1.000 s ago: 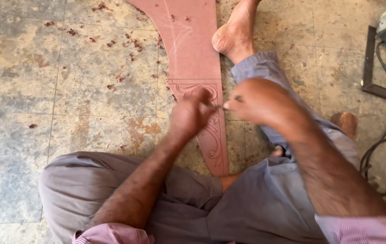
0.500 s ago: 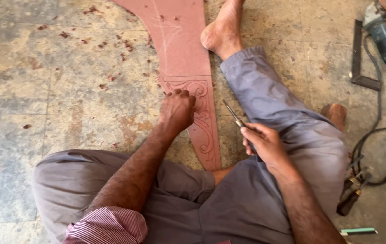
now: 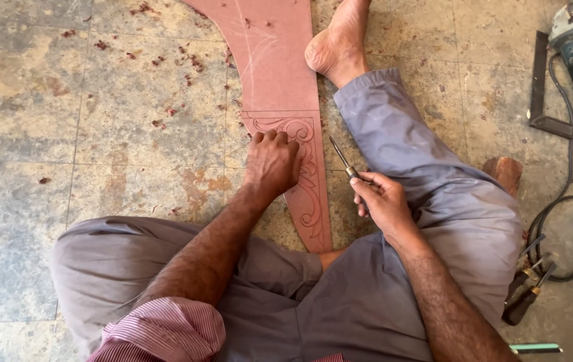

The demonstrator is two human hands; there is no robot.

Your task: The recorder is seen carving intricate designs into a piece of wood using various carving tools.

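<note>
- Plainly, the left hand (image 3: 274, 161) lies knuckles-up on the reddish wooden panel (image 3: 279, 74), fingers curled and pressing it to the floor (image 3: 98, 134), gripping nothing.
- The right hand (image 3: 383, 201) is closed round a slim chisel (image 3: 341, 157), blade aimed at the carved scrollwork (image 3: 306, 174) but clear of it.
- To cut well, I judge: keep the pinning hand behind the edge, set the tip on a pencilled line, push shallow.
- The bare foot (image 3: 336, 43) steadies the panel's far edge.

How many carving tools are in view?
3 at least: one chisel in the right hand, two dark-handled tools on the floor at right. Others may be hidden.
</note>
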